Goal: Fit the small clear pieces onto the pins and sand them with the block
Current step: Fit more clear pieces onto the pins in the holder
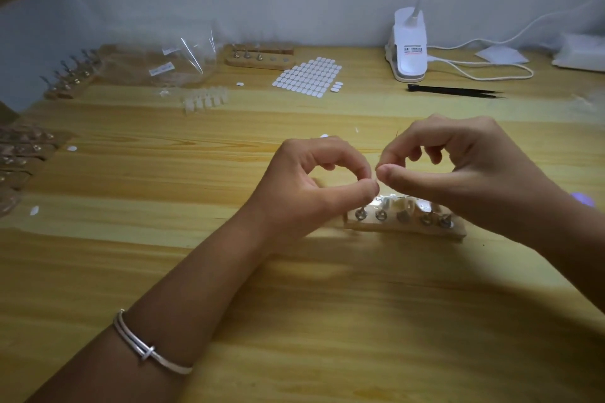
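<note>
Silver-bangled left hand (314, 186) and right hand (458, 167) meet in tight fingertip pinches, contents too small to tell; long wooden pin block (406, 227) seems partly loaded with small clear pieces (386, 203), sanding not yet begun.

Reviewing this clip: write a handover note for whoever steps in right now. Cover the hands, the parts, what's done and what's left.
Left hand: thumb and forefinger pinched, tips meeting those of the right hand, which is pinched too. Whatever they hold is too small to see.
Light wooden holder with metal pins: on the table just beneath both hands. Some pale pieces seem fitted; the near pins look bare.
Row of small clear pieces: farther back, to the left.
Left to do: fill the pins, then sand. I cannot pick out the block.
</note>
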A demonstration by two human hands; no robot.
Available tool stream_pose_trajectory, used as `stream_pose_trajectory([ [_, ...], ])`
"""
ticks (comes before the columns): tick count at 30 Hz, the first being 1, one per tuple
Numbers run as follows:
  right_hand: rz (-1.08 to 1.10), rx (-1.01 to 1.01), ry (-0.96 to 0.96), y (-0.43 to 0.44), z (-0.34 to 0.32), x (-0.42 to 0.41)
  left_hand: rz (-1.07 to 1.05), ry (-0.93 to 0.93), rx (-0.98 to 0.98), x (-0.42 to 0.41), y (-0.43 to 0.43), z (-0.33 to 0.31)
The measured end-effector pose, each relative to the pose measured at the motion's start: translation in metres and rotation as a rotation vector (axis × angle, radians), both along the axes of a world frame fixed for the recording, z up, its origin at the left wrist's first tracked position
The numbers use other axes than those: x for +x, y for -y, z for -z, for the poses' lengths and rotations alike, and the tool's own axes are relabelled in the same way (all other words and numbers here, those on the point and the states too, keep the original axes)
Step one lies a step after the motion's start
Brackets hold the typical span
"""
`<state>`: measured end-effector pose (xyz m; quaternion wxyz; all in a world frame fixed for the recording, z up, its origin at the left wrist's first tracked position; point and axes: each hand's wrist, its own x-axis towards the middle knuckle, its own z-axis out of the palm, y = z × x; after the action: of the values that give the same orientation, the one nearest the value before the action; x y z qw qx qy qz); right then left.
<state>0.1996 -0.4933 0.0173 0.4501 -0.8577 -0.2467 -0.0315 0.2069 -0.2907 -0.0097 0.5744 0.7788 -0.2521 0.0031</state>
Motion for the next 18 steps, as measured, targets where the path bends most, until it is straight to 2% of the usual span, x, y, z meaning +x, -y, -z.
stream_pose_trajectory([
  [3,-0.060,-0.060,-0.105,0.000,-0.005,0.005,0.042,-0.015,0.076,0.003,-0.005,0.002],
  [8,-0.176,-0.166,-0.394,-0.002,-0.015,0.019,0.121,-0.135,0.168,0.012,-0.013,0.006],
  [18,-0.133,-0.155,-0.510,-0.014,-0.010,0.024,0.101,-0.124,0.148,0.011,-0.010,0.010],
])
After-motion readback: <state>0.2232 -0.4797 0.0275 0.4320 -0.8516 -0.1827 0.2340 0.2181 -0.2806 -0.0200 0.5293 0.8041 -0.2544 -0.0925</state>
